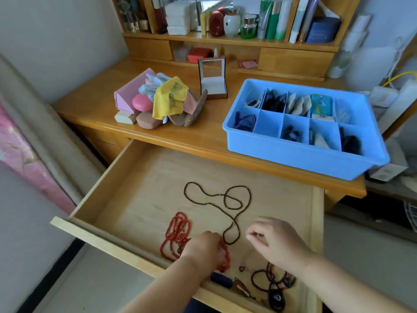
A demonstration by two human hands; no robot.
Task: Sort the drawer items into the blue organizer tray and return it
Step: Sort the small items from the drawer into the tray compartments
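The wooden drawer (126, 177) is pulled out below the desk. Inside it, my left hand (203, 249) grips a red bead bracelet (225, 256) near the front. Beside that hand lies a pile of red bead strings (177, 233). A long dark bead necklace (225, 199) snakes across the drawer floor. My right hand (275, 240) hovers over the drawer with fingers curled, thumb and forefinger pinched; whether it holds anything I cannot tell. Dark bracelets and a pendant (274, 283) lie at the front right. The blue organizer tray (293, 159) sits on the desk, its compartments partly filled.
A heap of cases and a yellow cloth (169, 98) lies on the desk's left part. An open jewellery box (213, 80) stands behind it. Shelves with bottles and books rise at the back. A small dark blue object (221, 280) lies at the drawer's front.
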